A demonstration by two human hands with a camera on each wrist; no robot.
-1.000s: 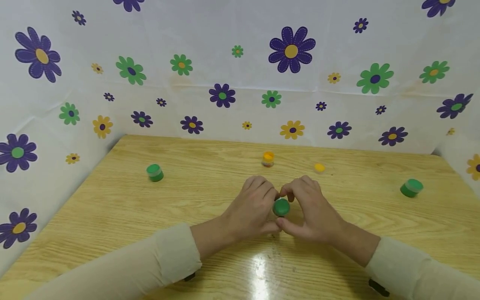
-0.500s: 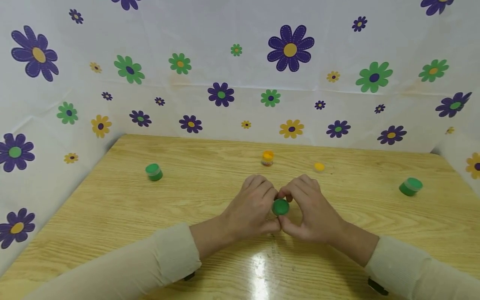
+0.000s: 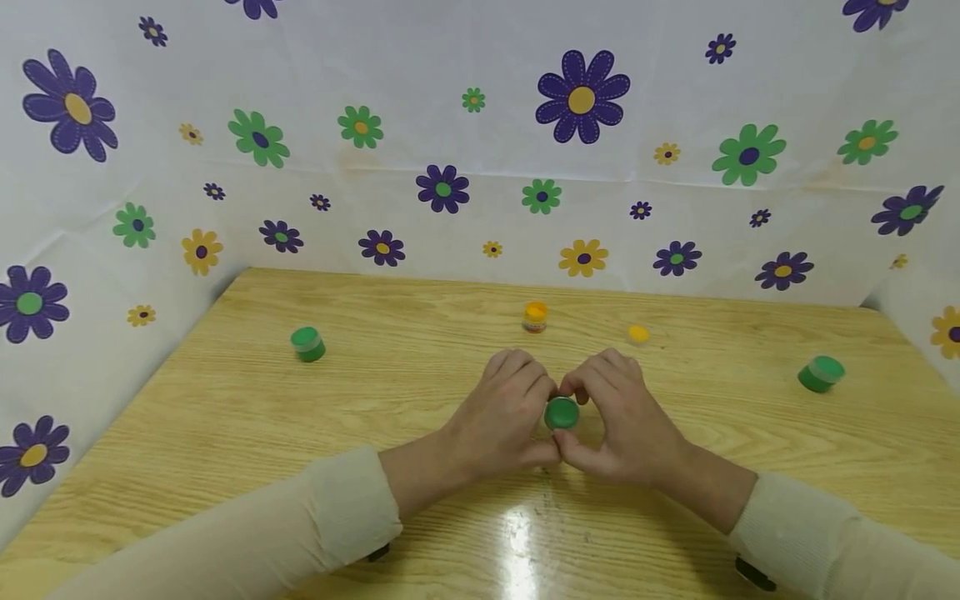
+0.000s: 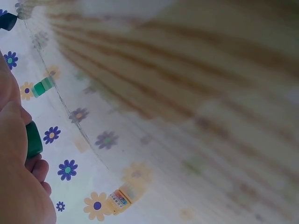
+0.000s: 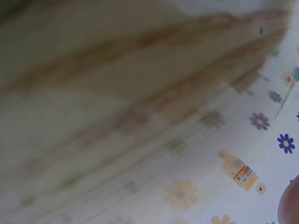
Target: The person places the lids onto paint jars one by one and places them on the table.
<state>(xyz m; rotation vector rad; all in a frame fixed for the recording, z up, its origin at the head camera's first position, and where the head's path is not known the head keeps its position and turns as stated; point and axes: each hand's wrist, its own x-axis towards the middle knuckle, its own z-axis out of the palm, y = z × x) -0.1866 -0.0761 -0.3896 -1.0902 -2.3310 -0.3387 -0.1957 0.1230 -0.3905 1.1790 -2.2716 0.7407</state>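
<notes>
A small green paint jar [image 3: 562,413] is held between both hands over the middle of the table, its round green top facing up. Fingers of my left hand [image 3: 501,421] grip its left side. From the right, my right hand [image 3: 628,423] pinches it, index finger at the far edge and thumb at the near edge. In the left wrist view the jar's green side [image 4: 33,140] shows between the fingers. Only a bit of a finger [image 5: 289,205] appears in the right wrist view, so the grip is hidden there.
Beyond the hands stands an uncapped yellow paint jar [image 3: 535,317], its yellow lid [image 3: 638,335] lying to the right. One green jar [image 3: 308,344] sits far left, another green jar [image 3: 821,374] far right. Flower-printed cloth [image 3: 480,142] hangs behind the wooden table [image 3: 375,333].
Both hands stay almost in place around the green jar. The right thumb has moved slightly up along its near edge. The other jars and the yellow lid have not moved.
</notes>
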